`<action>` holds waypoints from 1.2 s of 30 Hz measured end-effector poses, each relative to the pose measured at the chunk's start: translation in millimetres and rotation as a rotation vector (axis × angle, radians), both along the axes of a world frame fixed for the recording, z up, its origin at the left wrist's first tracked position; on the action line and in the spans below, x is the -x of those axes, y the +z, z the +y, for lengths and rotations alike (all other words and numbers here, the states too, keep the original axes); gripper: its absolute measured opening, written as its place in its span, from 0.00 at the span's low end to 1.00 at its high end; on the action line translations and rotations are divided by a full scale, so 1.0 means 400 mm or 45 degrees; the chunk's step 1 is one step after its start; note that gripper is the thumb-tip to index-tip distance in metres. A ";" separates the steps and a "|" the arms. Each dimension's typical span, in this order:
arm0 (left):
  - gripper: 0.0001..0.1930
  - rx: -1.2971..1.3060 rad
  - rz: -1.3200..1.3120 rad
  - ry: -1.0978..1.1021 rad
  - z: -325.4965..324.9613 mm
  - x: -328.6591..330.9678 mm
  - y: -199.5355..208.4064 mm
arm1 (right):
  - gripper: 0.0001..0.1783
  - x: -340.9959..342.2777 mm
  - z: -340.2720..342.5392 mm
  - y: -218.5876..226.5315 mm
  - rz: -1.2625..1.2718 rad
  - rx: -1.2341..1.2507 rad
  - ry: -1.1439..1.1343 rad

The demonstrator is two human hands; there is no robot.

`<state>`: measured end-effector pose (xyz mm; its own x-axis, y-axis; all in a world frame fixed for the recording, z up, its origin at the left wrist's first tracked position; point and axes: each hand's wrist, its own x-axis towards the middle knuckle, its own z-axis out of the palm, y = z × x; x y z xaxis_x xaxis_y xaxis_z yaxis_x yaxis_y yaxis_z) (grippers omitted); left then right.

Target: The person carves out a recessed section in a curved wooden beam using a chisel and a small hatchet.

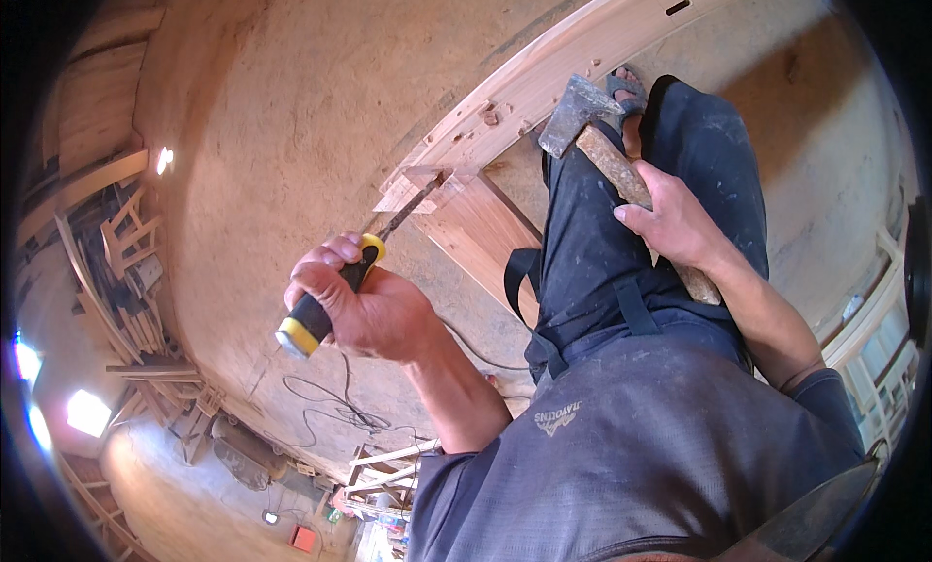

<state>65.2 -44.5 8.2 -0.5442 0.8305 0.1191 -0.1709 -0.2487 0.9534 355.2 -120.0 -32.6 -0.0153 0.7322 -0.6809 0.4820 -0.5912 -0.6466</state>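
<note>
My left hand (374,310) is closed round the black and yellow handle of a chisel (314,319). The narrow metal blade slants up and to the right, its tip at a slot near the near-left end of a long pale timber (544,72). Whether the tip sits inside the slot or only touches its edge, I cannot tell. In my right hand (675,217) is the wooden handle of a hatchet (612,164), gripped midway, with the grey steel head over my leg. Wood chips (490,114) lie on the timber.
A wide plank (485,227) lies beneath the timber's near end, beside my legs. My sandalled foot (628,86) is next to the timber. Black cable (340,407) is tangled on the bare floor. Wooden frames and offcuts (136,242) line the left side; a red object (303,538) sits lower down.
</note>
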 end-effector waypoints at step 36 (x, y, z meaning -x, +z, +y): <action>0.28 -0.094 0.320 -0.712 0.019 -0.002 -0.134 | 0.15 0.136 0.195 0.275 -0.135 -1.326 0.585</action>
<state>66.1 -36.8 -45.3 0.0238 0.9665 0.2554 -0.0670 -0.2534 0.9650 300.7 -41.9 77.3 -0.4060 0.8819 0.2396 0.5957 0.4542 -0.6625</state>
